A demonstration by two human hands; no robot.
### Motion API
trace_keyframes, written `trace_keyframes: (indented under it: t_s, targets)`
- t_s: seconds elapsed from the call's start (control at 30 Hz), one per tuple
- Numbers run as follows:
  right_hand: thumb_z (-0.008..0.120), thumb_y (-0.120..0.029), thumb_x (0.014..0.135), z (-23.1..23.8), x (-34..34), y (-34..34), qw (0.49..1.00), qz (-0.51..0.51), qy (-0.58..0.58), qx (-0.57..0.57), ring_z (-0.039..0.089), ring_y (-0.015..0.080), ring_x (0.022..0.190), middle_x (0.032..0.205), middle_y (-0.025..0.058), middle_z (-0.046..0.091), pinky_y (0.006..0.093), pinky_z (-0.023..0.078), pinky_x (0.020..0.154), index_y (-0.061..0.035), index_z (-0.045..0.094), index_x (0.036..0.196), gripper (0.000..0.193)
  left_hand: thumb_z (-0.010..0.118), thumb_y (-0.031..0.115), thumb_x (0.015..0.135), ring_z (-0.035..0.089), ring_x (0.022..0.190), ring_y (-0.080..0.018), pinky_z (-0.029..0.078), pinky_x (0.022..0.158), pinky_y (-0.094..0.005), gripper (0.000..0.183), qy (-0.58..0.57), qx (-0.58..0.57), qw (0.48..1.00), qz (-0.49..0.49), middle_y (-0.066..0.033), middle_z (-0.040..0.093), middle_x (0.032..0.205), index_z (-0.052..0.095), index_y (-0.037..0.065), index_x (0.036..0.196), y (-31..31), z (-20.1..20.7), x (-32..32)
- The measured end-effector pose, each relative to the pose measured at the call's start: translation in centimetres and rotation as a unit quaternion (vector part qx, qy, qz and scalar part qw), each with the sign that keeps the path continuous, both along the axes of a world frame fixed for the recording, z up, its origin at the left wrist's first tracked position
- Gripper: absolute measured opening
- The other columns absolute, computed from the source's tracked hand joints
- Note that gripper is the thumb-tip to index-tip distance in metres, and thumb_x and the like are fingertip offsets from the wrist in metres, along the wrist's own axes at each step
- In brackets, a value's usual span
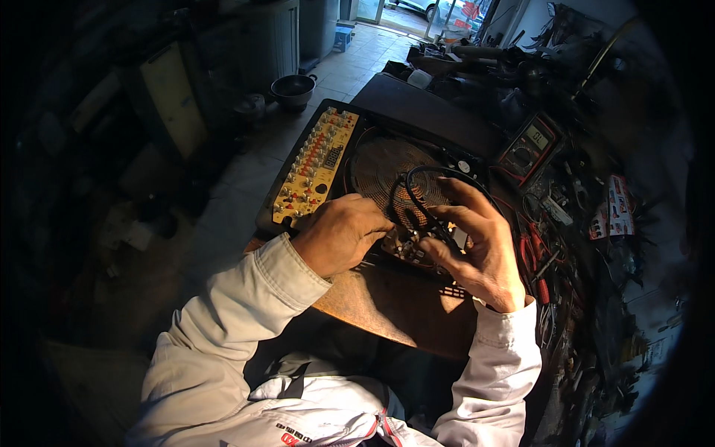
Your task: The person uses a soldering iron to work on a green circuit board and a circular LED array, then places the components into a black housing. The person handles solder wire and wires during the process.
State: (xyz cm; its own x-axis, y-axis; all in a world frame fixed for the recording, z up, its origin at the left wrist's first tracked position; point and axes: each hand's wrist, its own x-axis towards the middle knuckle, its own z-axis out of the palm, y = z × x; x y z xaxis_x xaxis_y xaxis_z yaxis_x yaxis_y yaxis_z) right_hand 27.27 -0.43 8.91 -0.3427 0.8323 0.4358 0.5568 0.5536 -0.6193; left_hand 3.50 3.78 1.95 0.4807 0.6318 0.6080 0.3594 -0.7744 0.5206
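Note:
An opened induction cooker lies before me, with a flat round coil [387,167] in its dark housing. On its left side is a yellow control board [316,167] carrying rows of push buttons and a small display. My left hand [344,235] is closed at the near edge of the coil, its fingertips pressed together beside a circuit board [408,246] full of components; what they pinch is hidden. Thumb and fingers of my right hand [480,249] curl around a looped black cord [414,195] above that board. Part of the circuit board is hidden under my hands.
The cooker sits on a brown wooden tabletop [372,302]. To the right stand a red-and-black multimeter [530,149], red-handled tools [530,249] and cluttered parts. A dark pan [293,91] rests beyond the cooker's far left, near a tiled floor [369,56] leading to a doorway.

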Motion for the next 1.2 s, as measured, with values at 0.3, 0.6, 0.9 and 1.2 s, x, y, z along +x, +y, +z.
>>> trace_keyframes:
  t_s: [0.3, 0.6, 0.9, 1.2]
  targets:
    - [0.078, -0.001, 0.086, -4.1, 3.8, -7.6, 0.953, -0.247, 0.119, 0.128, 0.069, 0.0279, 0.111, 0.118, 0.0164, 0.071, 0.0372, 0.053, 0.098, 0.0016, 0.072, 0.109, 0.024, 0.077, -0.002, 0.082, 0.068, 0.085, -0.0311, 0.055, 0.076, -0.0392, 0.019, 0.022, 0.046, 0.999, -0.003, -0.0140, 0.074, 0.092, 0.078, -0.002, 0.101, -0.4, 0.3, 0.4]
    - [0.072, -0.002, 0.096, -11.2, 4.7, -14.8, 0.887, -0.370, 0.275, 0.038, 0.060, 0.0082, 0.072, 0.082, 0.0030, 0.067, 0.0231, 0.048, 0.065, 0.0033, 0.071, 0.103, 0.009, 0.078, 0.003, 0.082, 0.072, 0.089, -0.0316, 0.057, 0.077, -0.0366, 0.028, -0.043, 0.140, 0.979, 0.140, -0.0189, 0.073, 0.103, 0.072, -0.005, 0.109, -5.1, 2.5, -1.1]
    - [0.069, -0.002, 0.098, -10.7, 4.8, -15.5, 0.883, -0.334, 0.329, -0.034, 0.063, 0.0082, 0.082, 0.091, 0.0035, 0.070, 0.0224, 0.051, 0.076, 0.0056, 0.071, 0.110, 0.014, 0.069, 0.024, 0.098, 0.053, 0.055, -0.0237, 0.039, 0.051, -0.0354, 0.033, -0.065, 0.072, 0.980, 0.173, -0.0098, 0.054, 0.067, 0.063, -0.001, 0.077, -9.2, -3.2, -2.8]
    - [0.070, 0.000, 0.096, -10.9, 5.0, -15.9, 0.885, -0.306, 0.352, -0.011, 0.058, 0.0052, 0.066, 0.080, 0.0010, 0.067, 0.0205, 0.046, 0.060, 0.0051, 0.071, 0.107, 0.012, 0.065, 0.028, 0.100, 0.054, 0.056, -0.0350, 0.039, 0.052, -0.0441, 0.038, 0.006, 0.149, 0.957, 0.250, -0.0134, 0.049, 0.064, 0.059, 0.002, 0.072, -9.4, -3.3, -1.0]
